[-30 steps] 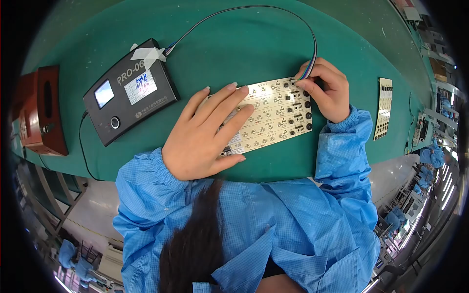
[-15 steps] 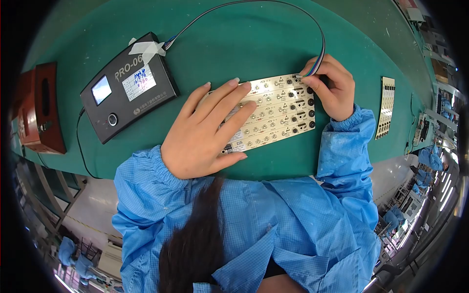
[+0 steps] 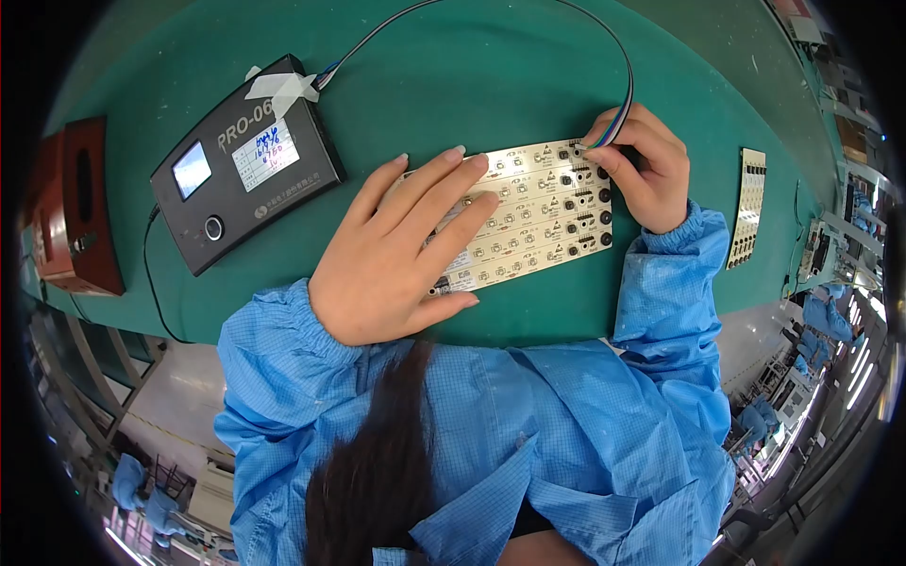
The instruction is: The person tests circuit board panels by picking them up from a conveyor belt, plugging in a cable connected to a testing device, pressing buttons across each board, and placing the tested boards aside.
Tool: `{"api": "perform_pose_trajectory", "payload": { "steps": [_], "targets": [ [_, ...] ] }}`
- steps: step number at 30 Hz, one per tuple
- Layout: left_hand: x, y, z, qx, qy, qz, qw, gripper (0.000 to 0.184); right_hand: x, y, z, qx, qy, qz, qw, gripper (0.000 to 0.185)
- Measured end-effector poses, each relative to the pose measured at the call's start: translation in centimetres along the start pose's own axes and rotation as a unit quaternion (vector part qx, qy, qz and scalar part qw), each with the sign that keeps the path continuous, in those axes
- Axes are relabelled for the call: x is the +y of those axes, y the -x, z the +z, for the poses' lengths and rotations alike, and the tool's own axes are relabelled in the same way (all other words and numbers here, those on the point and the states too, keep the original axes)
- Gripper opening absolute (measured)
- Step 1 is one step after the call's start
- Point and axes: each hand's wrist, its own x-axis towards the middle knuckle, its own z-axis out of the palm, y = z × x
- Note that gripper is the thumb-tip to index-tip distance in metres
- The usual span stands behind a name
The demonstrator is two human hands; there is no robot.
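I pinched the ribbon cable (image 3: pixel 618 124) with right hand (image 3: pixel 653 174), left hand (image 3: pixel 392 255) spread open on circuit boards (image 3: pixel 528 224); slanting risked poor contact.

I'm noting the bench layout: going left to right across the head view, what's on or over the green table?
Reddish-brown box, black PRO-06 device, left hand, circuit-board panel, right hand, separate board panel.

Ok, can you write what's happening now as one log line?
left hand: spread over circuit boards | right hand: pinching cable end at boards' top-right corner | black box: screen bright
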Motion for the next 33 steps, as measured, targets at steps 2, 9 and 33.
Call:
{"api": "perform_pose_trajectory", "payload": {
  "steps": [2,9,33],
  "targets": [
    [0.0,0.0,0.0,-0.001,0.0,0.0,1.0,0.082,0.1,0.0,-0.2,-0.012,0.032,-0.016,0.999,0.01],
    [-0.1,0.0,0.0,0.002,-0.001,0.003,1.0,0.082,0.0,-0.3,-0.1,-0.012,0.06,-0.053,0.997,0.01],
    [0.0,-0.2,0.2,0.038,-0.036,-0.003,0.999,0.072,-0.5,0.2,0.7,0.07,-0.162,0.093,0.98,0.008]
  ]
}}
